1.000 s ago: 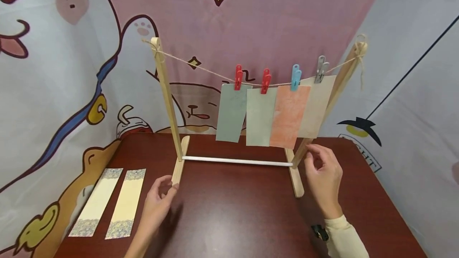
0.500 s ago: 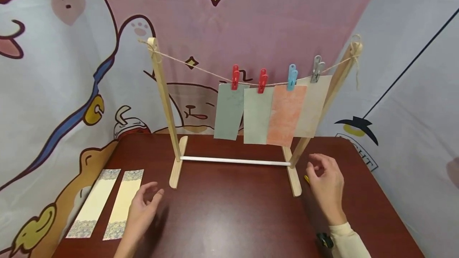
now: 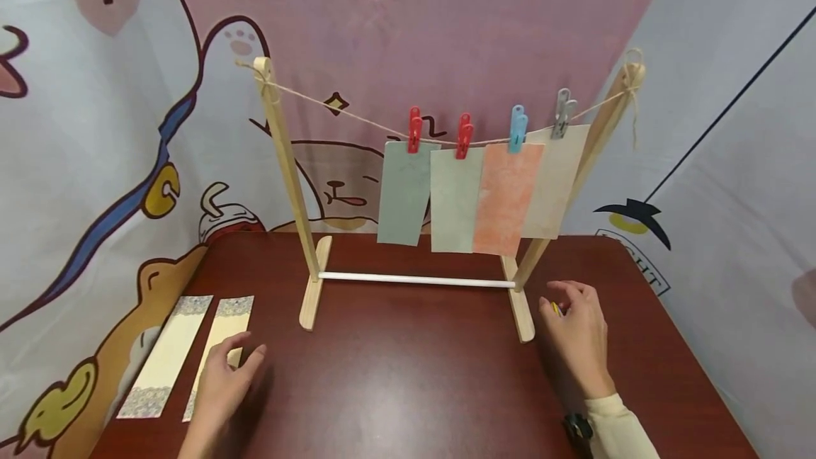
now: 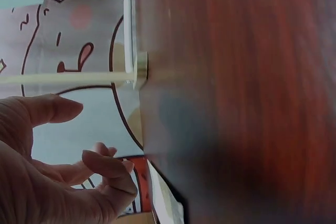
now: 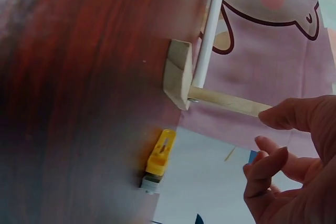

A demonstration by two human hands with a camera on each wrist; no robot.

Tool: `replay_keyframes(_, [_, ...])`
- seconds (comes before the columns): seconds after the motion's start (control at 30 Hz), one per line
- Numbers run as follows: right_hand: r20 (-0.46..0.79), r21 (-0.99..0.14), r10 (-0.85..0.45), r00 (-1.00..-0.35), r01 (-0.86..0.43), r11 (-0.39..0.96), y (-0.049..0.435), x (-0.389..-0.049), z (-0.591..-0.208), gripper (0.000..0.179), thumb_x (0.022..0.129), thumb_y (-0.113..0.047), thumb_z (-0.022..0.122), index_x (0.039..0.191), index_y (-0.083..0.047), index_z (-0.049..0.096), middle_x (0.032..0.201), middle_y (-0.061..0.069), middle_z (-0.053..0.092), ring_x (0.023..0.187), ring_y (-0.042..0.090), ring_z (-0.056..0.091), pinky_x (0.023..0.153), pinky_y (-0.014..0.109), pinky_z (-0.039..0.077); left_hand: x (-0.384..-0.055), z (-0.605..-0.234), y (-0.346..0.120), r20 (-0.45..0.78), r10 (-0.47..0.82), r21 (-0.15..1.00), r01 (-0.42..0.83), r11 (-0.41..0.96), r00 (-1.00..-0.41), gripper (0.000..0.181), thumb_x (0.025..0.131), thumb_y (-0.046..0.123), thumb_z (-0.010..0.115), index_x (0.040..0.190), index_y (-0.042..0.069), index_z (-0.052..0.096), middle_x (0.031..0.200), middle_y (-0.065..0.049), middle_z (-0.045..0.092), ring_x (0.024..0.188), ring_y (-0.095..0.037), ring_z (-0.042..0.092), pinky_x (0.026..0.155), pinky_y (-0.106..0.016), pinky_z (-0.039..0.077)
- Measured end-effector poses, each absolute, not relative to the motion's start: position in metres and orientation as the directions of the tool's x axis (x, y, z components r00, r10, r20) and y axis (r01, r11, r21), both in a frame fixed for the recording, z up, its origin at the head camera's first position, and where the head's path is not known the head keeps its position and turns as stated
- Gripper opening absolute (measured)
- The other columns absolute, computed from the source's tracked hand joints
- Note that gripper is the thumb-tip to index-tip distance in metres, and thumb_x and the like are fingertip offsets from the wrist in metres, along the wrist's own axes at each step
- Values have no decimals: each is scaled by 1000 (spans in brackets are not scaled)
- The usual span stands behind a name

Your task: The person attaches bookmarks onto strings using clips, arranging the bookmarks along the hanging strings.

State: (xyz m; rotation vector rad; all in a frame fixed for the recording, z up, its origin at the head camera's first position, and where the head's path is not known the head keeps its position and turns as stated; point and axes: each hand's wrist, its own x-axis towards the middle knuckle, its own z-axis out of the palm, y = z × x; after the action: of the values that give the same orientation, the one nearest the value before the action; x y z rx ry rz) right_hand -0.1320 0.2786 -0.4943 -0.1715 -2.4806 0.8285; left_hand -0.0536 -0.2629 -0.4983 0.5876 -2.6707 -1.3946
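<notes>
My left hand (image 3: pixel 223 381) hovers with thumb and fingers apart over the right-hand cream paper strip (image 3: pixel 231 324), which has patterned ends; a second strip (image 3: pixel 166 356) lies to its left. My right hand (image 3: pixel 580 335), loosely curved, is just right of the wooden stand's right foot (image 3: pixel 521 314). A yellow clothespin (image 5: pixel 161 153) lies on the table near the right hand, with a grey clothespin (image 5: pixel 151 183) behind it. In the head view, the yellow clothespin (image 3: pixel 557 309) shows between thumb and fingers. Neither hand holds anything.
A sagging string (image 3: pixel 344 110) joins the stand's two posts. Red, blue and grey clothespins hold several paper sheets (image 3: pixel 455 200) on it. A white rod (image 3: pixel 414 280) joins the feet low down. Behind the dark red table (image 3: pixel 395 374) hangs a cartoon cloth (image 3: pixel 478 27).
My left hand has left the stand's left foot and moved left and toward me, over the paper strip. The right hand has dropped from beside the right post toward the table.
</notes>
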Motion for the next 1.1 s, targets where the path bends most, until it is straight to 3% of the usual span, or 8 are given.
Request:
replay_keyframes(0.17, [332,-586,262,-906,19,810,287,-129,-500,33,95,-11,81,125,0,75,126,25,56,95,39,62,77,58,46,-53,-503,-273,-111,-363,761,-314,568,-925,59,100,24,77,144,-13,57,149,-38,45,109,-49,60,95,-57,48])
replay_keyframes(0.27, [292,-576,244,-925,34,816,293,-128,-503,33,95,-12,81,124,2,75,124,27,55,97,41,61,77,59,46,-51,-506,-280,-119,-355,741,-321,590,-927,67,99,24,77,145,-17,52,148,-43,43,135,-59,45,111,-68,35])
replay_keyframes(0.33, [270,-569,231,-935,38,821,296,-128,-504,32,95,-12,81,124,2,75,122,28,55,97,40,60,76,58,46,-49,-508,-284,-128,-355,724,-332,605,-926,72,98,25,77,146,-19,47,146,-45,42,139,-61,39,113,-70,33])
replay_keyframes(0.57, [164,-557,214,-963,89,826,301,-129,-508,37,96,-12,79,127,5,72,126,30,51,100,41,60,76,54,47,-41,-512,-300,-204,-335,678,-380,629,-920,83,98,28,77,148,-24,36,144,-50,35,138,-63,34,113,-72,32])
replay_keyframes(0.87, [120,-543,187,-975,93,835,302,-134,-510,36,95,-14,79,125,5,73,132,35,47,100,50,63,80,64,50,-35,-514,-306,-205,-385,649,-419,635,-900,90,96,23,80,148,-28,27,134,-51,26,125,-65,31,101,-74,40])
replay_keyframes(0.97, [131,-526,163,-978,70,847,304,-134,-511,31,94,-12,79,119,5,75,129,35,49,99,52,64,80,65,51,-34,-515,-307,-199,-370,635,-407,657,-908,90,93,19,81,147,-29,27,131,-50,27,123,-62,28,96,-72,43])
replay_keyframes(1.1, [145,-503,136,-980,46,863,306,-133,-513,26,92,-8,79,114,6,77,125,35,50,95,52,64,78,65,51,-35,-517,-308,-185,-369,619,-399,676,-911,81,91,17,83,140,-26,35,129,-50,23,115,-61,34,90,-70,46])
